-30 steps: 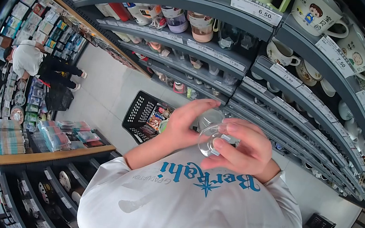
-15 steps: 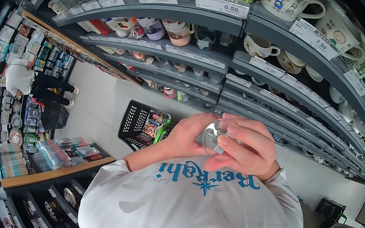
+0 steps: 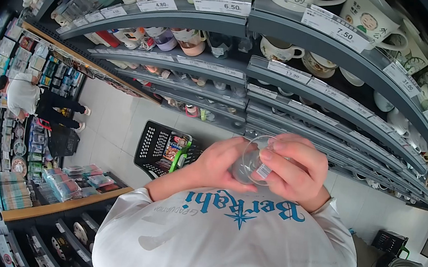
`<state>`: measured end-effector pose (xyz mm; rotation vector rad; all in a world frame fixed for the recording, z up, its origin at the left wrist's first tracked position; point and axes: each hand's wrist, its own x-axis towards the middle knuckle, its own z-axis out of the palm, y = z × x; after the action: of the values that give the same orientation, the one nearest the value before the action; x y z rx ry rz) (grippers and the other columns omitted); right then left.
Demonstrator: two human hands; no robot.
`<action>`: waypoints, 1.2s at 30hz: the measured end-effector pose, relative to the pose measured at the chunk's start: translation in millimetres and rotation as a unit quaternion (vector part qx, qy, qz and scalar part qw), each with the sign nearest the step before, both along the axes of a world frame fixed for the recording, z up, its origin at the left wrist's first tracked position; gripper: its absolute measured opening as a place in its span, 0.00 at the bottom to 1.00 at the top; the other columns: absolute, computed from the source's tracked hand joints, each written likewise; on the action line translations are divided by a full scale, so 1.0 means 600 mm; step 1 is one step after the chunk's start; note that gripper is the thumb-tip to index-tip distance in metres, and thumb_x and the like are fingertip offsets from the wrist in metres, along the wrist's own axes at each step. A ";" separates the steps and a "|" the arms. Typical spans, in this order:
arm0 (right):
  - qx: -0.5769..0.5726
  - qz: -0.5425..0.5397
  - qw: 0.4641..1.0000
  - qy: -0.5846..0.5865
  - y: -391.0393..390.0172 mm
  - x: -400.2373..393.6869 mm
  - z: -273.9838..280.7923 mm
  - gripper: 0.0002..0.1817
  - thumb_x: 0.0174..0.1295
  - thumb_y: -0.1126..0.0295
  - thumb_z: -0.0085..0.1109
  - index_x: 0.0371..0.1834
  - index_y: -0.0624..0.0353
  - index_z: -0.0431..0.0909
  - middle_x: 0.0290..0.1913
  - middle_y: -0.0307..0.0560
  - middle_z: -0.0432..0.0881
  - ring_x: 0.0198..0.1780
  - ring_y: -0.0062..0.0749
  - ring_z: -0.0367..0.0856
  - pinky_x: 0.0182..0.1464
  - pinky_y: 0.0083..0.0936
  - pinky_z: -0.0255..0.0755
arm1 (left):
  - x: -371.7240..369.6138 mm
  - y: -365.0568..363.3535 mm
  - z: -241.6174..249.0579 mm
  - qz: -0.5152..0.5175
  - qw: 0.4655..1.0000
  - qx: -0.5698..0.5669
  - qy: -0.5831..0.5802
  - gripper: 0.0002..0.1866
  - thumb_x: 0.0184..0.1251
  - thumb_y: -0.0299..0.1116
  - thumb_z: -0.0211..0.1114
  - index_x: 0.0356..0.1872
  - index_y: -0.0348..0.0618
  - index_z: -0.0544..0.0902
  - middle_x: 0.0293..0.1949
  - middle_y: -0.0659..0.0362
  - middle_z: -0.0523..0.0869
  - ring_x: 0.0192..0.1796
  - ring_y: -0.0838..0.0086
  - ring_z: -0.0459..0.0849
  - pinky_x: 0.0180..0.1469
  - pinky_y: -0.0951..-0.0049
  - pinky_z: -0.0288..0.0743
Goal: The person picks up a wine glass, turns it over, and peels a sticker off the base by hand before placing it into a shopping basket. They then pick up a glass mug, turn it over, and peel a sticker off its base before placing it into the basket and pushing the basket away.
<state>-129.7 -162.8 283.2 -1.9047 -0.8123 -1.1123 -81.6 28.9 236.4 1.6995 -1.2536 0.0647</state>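
While the left hand [image 3: 215,165] holds one side of a clear cup [image 3: 244,170], the right hand [image 3: 300,168] holds the other. The left fingers curl round it. The right fingers are bent close together and pinch it near its round edge. So the cup is off the shelf [image 3: 206,23] and up in both hands, in front of the white shirt [image 3: 157,244]. It is not in the black basket [image 3: 149,139] on the floor [image 3: 110,126], and its small sticker [image 3: 263,171] is on. The cup is see-through, shiny and round, and looks empty. I cannot tell if it is glass or plastic.
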 end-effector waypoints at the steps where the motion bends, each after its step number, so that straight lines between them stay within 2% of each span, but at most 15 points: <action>1: 0.000 0.000 1.000 0.000 -0.005 -0.002 0.000 0.16 0.55 0.67 0.72 0.45 0.61 0.82 0.47 0.50 0.74 0.36 0.38 0.81 0.39 0.32 0.83 | -0.002 -0.004 0.001 0.000 1.000 0.000 0.000 0.41 0.40 0.47 0.83 0.51 0.32 0.74 0.40 0.48 0.82 0.37 0.55 0.84 0.36 0.64 0.79; 4: -0.006 -0.002 1.000 -0.011 -0.015 -0.005 0.000 0.17 0.57 0.64 0.70 0.45 0.61 0.82 0.47 0.50 0.74 0.36 0.37 0.81 0.38 0.32 0.82 | -0.010 -0.016 0.006 -0.013 1.000 -0.005 -0.003 0.40 0.40 0.48 0.83 0.51 0.33 0.73 0.41 0.48 0.82 0.38 0.55 0.84 0.37 0.63 0.79; 6: 0.026 -0.001 0.999 -0.029 -0.015 -0.002 0.002 0.16 0.51 0.73 0.69 0.45 0.64 0.83 0.45 0.50 0.75 0.32 0.38 0.80 0.33 0.31 0.81 | -0.014 -0.019 0.010 -0.015 1.000 0.006 -0.004 0.40 0.41 0.49 0.82 0.50 0.33 0.74 0.41 0.48 0.82 0.38 0.55 0.84 0.37 0.63 0.79; 10: 0.023 -0.008 0.999 -0.034 -0.015 -0.001 -0.003 0.16 0.51 0.73 0.69 0.44 0.64 0.83 0.45 0.51 0.75 0.31 0.37 0.79 0.34 0.30 0.81 | -0.020 -0.014 0.006 -0.003 1.000 0.012 -0.006 0.40 0.41 0.50 0.82 0.51 0.33 0.73 0.42 0.48 0.82 0.39 0.54 0.84 0.38 0.63 0.79; 15: 0.092 0.038 0.995 -0.031 0.007 0.006 -0.011 0.13 0.56 0.70 0.69 0.43 0.64 0.83 0.46 0.52 0.74 0.33 0.36 0.79 0.36 0.29 0.80 | -0.022 0.005 0.006 0.009 1.000 0.002 -0.015 0.42 0.41 0.52 0.82 0.52 0.33 0.73 0.43 0.48 0.82 0.39 0.54 0.84 0.38 0.63 0.80; 19: 0.079 0.047 0.995 -0.031 0.020 0.007 -0.007 0.13 0.58 0.68 0.68 0.43 0.64 0.82 0.46 0.52 0.73 0.34 0.36 0.79 0.35 0.30 0.80 | -0.023 0.020 0.001 0.010 1.000 0.018 -0.012 0.42 0.41 0.52 0.82 0.52 0.33 0.73 0.43 0.48 0.83 0.39 0.55 0.85 0.38 0.63 0.80; 25: 0.041 0.070 0.996 -0.030 0.032 0.009 0.001 0.11 0.58 0.72 0.67 0.42 0.64 0.81 0.45 0.53 0.72 0.33 0.38 0.78 0.33 0.32 0.80 | -0.018 0.040 0.009 0.011 0.999 0.039 -0.029 0.41 0.42 0.52 0.81 0.50 0.31 0.73 0.40 0.48 0.82 0.37 0.56 0.85 0.34 0.65 0.80; 27: 0.025 0.068 0.997 -0.026 0.038 0.009 0.006 0.12 0.54 0.76 0.66 0.42 0.63 0.80 0.45 0.52 0.72 0.31 0.38 0.77 0.32 0.32 0.79 | -0.016 0.046 0.011 0.028 0.997 0.024 -0.067 0.39 0.43 0.52 0.80 0.49 0.31 0.73 0.39 0.48 0.82 0.35 0.56 0.84 0.33 0.66 0.79; 31: 0.010 0.053 0.997 -0.055 0.052 0.010 0.002 0.14 0.49 0.79 0.66 0.41 0.63 0.80 0.44 0.51 0.73 0.30 0.37 0.77 0.32 0.32 0.79 | -0.014 0.060 0.019 0.043 0.995 0.037 -0.083 0.38 0.43 0.50 0.80 0.48 0.32 0.74 0.39 0.48 0.82 0.35 0.56 0.84 0.33 0.66 0.79; 33: 0.011 0.040 0.997 -0.068 0.062 0.011 0.004 0.16 0.46 0.80 0.66 0.42 0.62 0.80 0.44 0.50 0.74 0.30 0.37 0.78 0.32 0.31 0.80 | -0.010 0.065 0.011 0.035 0.996 0.005 -0.079 0.38 0.42 0.49 0.80 0.48 0.32 0.74 0.39 0.49 0.82 0.34 0.56 0.83 0.34 0.65 0.79; 36: 0.003 0.030 0.997 -0.073 0.074 0.012 0.006 0.16 0.48 0.79 0.66 0.42 0.62 0.80 0.43 0.50 0.74 0.31 0.37 0.78 0.32 0.31 0.80 | -0.008 0.074 0.009 0.042 0.996 -0.008 -0.082 0.38 0.42 0.49 0.81 0.48 0.32 0.74 0.39 0.49 0.82 0.34 0.56 0.83 0.34 0.64 0.78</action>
<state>-122.7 -118.3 286.8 -1.7969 -0.9390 -1.2261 -86.3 73.3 241.5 1.7608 -1.2983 0.2688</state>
